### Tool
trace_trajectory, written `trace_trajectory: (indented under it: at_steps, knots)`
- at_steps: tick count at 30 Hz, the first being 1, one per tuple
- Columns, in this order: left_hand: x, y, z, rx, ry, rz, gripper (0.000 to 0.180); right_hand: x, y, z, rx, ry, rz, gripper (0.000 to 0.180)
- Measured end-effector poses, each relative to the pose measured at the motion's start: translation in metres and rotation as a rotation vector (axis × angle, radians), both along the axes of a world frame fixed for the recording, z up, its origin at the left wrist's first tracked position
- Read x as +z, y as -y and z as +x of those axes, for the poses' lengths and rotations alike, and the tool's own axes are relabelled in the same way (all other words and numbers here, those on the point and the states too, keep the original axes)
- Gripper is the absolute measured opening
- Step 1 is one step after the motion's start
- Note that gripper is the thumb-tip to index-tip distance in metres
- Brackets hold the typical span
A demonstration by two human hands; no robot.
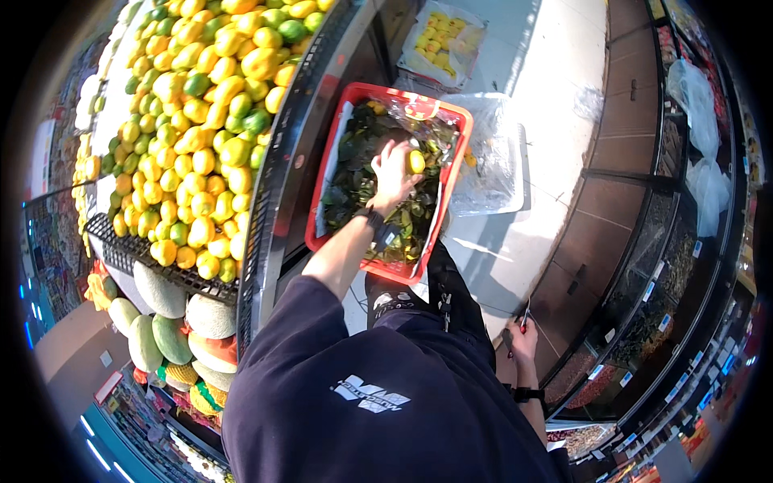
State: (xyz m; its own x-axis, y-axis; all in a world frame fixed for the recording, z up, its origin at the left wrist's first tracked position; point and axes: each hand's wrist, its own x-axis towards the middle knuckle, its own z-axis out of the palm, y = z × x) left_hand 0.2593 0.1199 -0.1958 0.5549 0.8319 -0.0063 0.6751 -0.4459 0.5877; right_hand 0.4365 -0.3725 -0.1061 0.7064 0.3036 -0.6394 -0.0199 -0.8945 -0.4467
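My left hand (392, 175) reaches down into a red plastic crate (319, 211), its fingers and thumb closed around a yellow mandarin (415, 162). Dark green leaves (346, 173) fill most of the crate, with a little yellow fruit showing at its far end. Clear plastic film lines part of the rim. Off to the right and low, my right hand (524, 341) grips a small pair of scissors (527, 312), with the blades pointing away from me and some red at the handle. The palm side of that hand is hidden.
A sloping display of yellow-green mandarins (185, 161) rises on the left behind a black edge, with melons (165, 338) nearer me. Beyond the crate stand a white plastic-lined box (487, 189) and a box of yellow fruit (439, 44). Brown cabinets with bins (600, 233) line the right.
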Motion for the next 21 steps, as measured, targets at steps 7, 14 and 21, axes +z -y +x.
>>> trace_trajectory:
  at_steps: [7,14,21]
  knots:
    - [0.115,0.051,-0.095,0.341,1.189,-1.068,0.051,0.067,-0.179,-0.047,0.288,-0.076,0.458,0.054]
    - [0.197,0.094,-0.162,0.201,1.307,-0.961,0.066,0.146,-0.299,-0.162,0.729,0.137,0.781,0.052]
    - [0.223,0.110,-0.209,0.135,1.306,-0.812,0.069,0.159,-0.303,-0.227,0.740,0.097,0.817,0.048]
